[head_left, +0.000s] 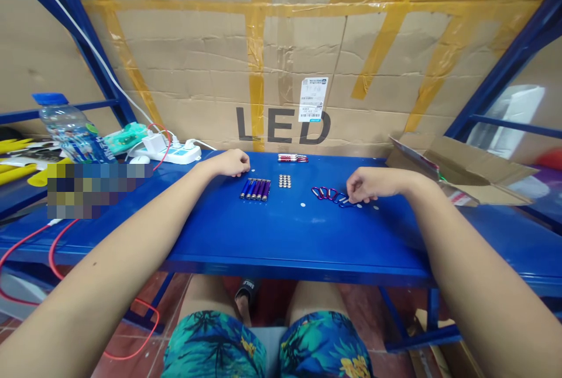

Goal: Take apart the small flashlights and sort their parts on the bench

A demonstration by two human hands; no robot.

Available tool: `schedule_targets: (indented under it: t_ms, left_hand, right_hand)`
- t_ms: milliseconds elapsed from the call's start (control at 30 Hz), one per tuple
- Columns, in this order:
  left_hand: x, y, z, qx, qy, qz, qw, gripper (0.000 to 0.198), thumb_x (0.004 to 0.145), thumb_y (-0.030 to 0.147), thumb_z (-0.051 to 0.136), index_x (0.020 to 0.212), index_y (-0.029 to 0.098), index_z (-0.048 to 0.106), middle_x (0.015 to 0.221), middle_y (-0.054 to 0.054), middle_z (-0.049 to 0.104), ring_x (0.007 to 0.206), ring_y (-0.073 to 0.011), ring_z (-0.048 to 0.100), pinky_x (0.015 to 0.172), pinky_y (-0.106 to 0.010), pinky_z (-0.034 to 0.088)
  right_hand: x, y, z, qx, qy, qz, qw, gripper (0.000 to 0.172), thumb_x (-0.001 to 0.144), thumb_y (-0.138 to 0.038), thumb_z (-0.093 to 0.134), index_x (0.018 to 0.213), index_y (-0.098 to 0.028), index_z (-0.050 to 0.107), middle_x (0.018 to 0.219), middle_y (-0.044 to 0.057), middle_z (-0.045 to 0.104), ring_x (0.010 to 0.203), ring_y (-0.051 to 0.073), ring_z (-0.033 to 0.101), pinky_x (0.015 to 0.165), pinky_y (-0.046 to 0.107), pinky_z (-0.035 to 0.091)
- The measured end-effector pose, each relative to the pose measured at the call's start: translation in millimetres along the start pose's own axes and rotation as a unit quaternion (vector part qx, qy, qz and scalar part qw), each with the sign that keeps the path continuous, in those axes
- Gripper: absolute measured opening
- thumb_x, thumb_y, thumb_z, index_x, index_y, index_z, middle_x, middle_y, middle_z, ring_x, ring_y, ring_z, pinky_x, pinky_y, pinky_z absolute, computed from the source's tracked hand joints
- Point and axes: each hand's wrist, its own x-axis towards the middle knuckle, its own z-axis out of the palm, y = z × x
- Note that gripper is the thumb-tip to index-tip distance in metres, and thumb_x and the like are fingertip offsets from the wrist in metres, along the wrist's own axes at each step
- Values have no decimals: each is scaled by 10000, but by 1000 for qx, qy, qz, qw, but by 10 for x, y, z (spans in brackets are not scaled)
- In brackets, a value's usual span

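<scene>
Head view: blue counter (298,237) with small goods set out in separate groups, keeping each kind apart.
Box: open cardboard box (461,170) beyond the right end.
Left hand (230,162): fingers relaxed and empty, just beyond the purple flashlights (255,189).
Right hand (371,185): fingers curled down at the carabiners (327,195); grip unclear.
Middle: button batteries (285,181) stacked between both hands.

The one view comes from a camera worn on the person's head, looking forward and steeply down over the blue tabletop (298,237). It sits close behind the forearms (109,267), which reach in from both lower corners toward the left hand (232,162) and right hand (366,185). Below the tabletop's front edge, the frame takes in the patterned shorts (211,346). Its upper half faces a taped cardboard sheet (281,44) behind the tabletop, between blue steel uprights (94,56).
</scene>
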Motion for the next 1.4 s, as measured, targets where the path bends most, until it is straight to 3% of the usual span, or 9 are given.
schedule_targets:
  t_ms: [500, 667, 767, 867, 967, 1133, 1400]
  left_hand:
    - [4, 6, -15, -4, -6, 1, 1000, 154, 734, 300, 576, 790, 174, 645, 689, -46, 670, 609, -162, 602, 602, -271, 452]
    - [-5, -8, 0, 5, -1, 6, 1000, 158, 758, 290, 565, 802, 170, 658, 689, -46, 670, 599, -170, 601, 613, -291, 452]
    - [22, 36, 50, 16, 54, 55, 997, 194, 806, 269, 534, 865, 164, 686, 812, -65, 709, 722, -189, 640, 703, -304, 470]
    - [131, 163, 130, 31, 122, 158, 979, 274, 870, 247, 492, 1026, 157, 699, 1120, -94, 703, 1023, -211, 631, 923, -315, 447]
    - [313, 332, 212, 67, 120, 241, 961, 322, 918, 249, 453, 1127, 158, 681, 1271, -100, 645, 1178, -223, 566, 1041, -330, 383]
    - [611, 503, 279, 97, 81, 276, 953, 334, 931, 241, 453, 1157, 153, 683, 1208, -113, 676, 1116, -231, 596, 975, -330, 417]
    - [691, 498, 270, 52, 89, 203, 974, 150, 841, 249, 595, 810, 142, 696, 802, -70, 688, 756, -194, 605, 713, -302, 424]
  right_hand:
    - [11, 31, 7, 22, 10, -4, 1000, 226, 696, -400, 664, 705, -174, 670, 658, 41, 626, 596, 155, 548, 535, 285, 401]
    - [-41, 42, -33, 53, 34, 4, 998, 185, 724, -341, 593, 683, -166, 638, 692, 62, 634, 632, 165, 564, 569, 295, 453]
    - [-37, 40, -57, 49, 83, 1, 995, 168, 732, -322, 557, 695, -170, 619, 702, 60, 627, 651, 171, 568, 582, 297, 455]
    - [9, 15, -60, 19, 149, -21, 988, 168, 749, -316, 535, 751, -173, 622, 707, 51, 630, 678, 181, 575, 616, 301, 443]
    - [74, -24, -32, -8, 211, -55, 976, 170, 760, -300, 515, 781, -174, 627, 697, 40, 633, 678, 183, 559, 631, 303, 420]
    - [158, -58, 46, 7, 252, -104, 962, 167, 783, -293, 499, 788, -184, 625, 771, 38, 667, 718, 181, 572, 673, 295, 422]
    - [179, -80, 82, 15, 246, -115, 962, 172, 811, -314, 498, 776, -194, 617, 770, 32, 662, 711, 177, 561, 661, 287, 416]
